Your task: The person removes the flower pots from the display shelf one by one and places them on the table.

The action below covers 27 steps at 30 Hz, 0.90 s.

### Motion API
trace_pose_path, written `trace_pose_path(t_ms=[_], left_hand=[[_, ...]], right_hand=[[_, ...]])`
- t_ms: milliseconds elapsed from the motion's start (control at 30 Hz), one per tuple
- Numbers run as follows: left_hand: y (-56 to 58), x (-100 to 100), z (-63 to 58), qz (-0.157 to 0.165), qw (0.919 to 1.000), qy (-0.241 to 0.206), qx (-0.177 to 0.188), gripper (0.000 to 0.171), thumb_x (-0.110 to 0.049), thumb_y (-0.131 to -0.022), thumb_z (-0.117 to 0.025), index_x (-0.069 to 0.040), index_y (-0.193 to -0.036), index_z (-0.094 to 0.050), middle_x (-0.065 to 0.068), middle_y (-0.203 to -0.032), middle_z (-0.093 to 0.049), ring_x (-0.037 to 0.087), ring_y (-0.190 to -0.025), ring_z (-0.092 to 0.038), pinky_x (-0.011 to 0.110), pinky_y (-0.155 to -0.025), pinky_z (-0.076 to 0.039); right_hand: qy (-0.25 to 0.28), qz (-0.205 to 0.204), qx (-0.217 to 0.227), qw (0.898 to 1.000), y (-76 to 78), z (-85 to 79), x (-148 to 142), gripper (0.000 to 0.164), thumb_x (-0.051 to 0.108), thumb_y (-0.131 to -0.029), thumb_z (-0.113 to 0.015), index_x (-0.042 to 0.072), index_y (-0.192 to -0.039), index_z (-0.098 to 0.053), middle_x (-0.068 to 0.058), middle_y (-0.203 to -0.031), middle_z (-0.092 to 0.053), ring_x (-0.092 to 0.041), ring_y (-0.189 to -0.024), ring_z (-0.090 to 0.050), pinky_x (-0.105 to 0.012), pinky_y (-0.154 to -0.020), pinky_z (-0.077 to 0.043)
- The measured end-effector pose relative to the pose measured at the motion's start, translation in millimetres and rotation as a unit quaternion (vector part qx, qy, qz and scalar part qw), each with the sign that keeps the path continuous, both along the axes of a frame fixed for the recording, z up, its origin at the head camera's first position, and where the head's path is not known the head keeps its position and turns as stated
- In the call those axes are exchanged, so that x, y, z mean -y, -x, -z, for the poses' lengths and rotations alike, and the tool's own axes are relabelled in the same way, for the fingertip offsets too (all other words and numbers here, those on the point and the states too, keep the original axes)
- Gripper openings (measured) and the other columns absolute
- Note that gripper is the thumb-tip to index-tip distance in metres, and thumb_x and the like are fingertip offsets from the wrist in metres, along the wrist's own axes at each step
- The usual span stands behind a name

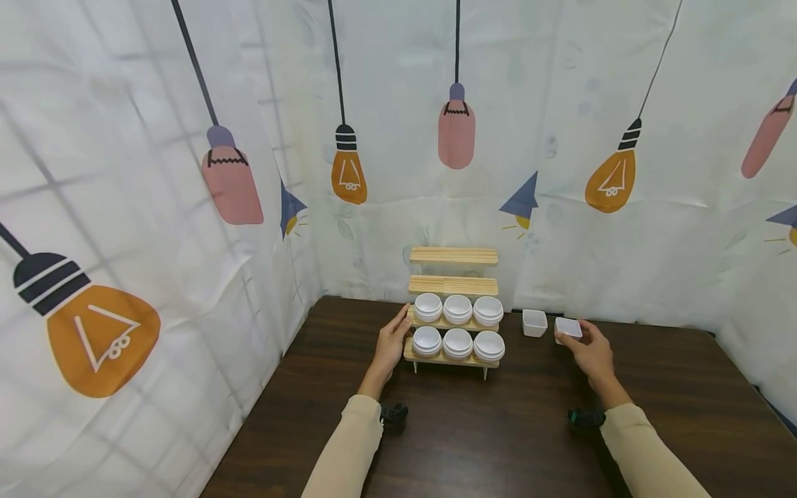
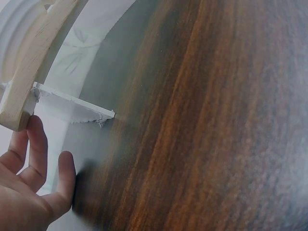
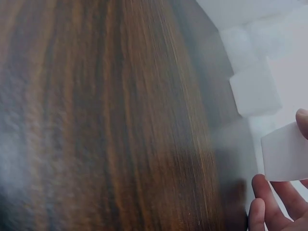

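White square cup (image 1: 568, 327) pinched in right hand (image 1: 593, 353), left hand (image 1: 389, 346) gripping wooden rack (image 1: 453, 284) by its end

In the right wrist view, the right hand (image 1: 590, 353) and the square white cup (image 3: 286, 154) it holds are cut off by the right edge, and the other square cup (image 1: 534, 324) looks blurred and washed out. In the left wrist view, the left hand (image 1: 390, 344) leaves the picture at lower left, and a round bowl (image 2: 17, 33) shows only partly, blurred. In the head view, fingers cover part of the held cup, bowls hide much of the stepped wooden rack's (image 1: 453, 285) lower boards, and both sleeves (image 1: 349, 443) run past the bottom, as does the tabletop (image 1: 498, 436).
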<state>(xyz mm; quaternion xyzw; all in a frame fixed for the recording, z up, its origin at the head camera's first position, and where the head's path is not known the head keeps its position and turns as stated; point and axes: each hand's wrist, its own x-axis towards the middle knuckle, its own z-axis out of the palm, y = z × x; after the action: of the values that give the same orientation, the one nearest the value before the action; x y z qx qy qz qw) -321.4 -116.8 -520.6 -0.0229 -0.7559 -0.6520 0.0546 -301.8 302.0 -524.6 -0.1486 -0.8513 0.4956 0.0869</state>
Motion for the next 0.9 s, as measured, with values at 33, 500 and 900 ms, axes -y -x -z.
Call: trace_pose_path(t_ms=[33,500,900], left_hand=[[0.1,0,0.0,0.001,1.0,0.002,-0.002,0.047,-0.039,-0.108,-0.051,-0.028,-0.153,-0.05,0.01,-0.141,-0.063,0.021,-0.101,-0.061,0.028,-0.086,-0.045],[0.1,0,-0.2,0.001,0.9999,-0.01,-0.001,0.047,-0.036,-0.108,-0.052,-0.026,-0.154,-0.05,0.01,-0.142,-0.061,0.021,-0.1,-0.06,0.027,-0.087,-0.045],[-10.2,0,-15.9,0.019,0.9997,-0.016,-0.006,0.048,-0.028,-0.109,-0.052,-0.017,-0.155,-0.047,0.016,-0.144,-0.059,0.041,-0.108,-0.059,0.033,-0.089,-0.046]], right_hand=[[-0.001,-0.001,0.003,1.0,1.2,0.1,-1,0.08,0.043,-0.097,-0.069,0.001,-0.156,-0.037,-0.031,-0.147,-0.047,-0.038,-0.121,-0.049,-0.032,-0.079,-0.044],[-0.005,-0.016,0.013,1.0,6.8,1.7,-4,0.081,0.04,-0.098,-0.068,-0.002,-0.158,-0.032,-0.036,-0.151,-0.042,-0.046,-0.131,-0.045,-0.052,-0.097,-0.045],[-0.013,-0.021,0.024,0.999,11.4,2.5,-3,0.082,0.041,-0.098,-0.067,0.0,-0.159,-0.03,-0.035,-0.155,-0.038,-0.05,-0.138,-0.04,-0.062,-0.108,-0.038]])
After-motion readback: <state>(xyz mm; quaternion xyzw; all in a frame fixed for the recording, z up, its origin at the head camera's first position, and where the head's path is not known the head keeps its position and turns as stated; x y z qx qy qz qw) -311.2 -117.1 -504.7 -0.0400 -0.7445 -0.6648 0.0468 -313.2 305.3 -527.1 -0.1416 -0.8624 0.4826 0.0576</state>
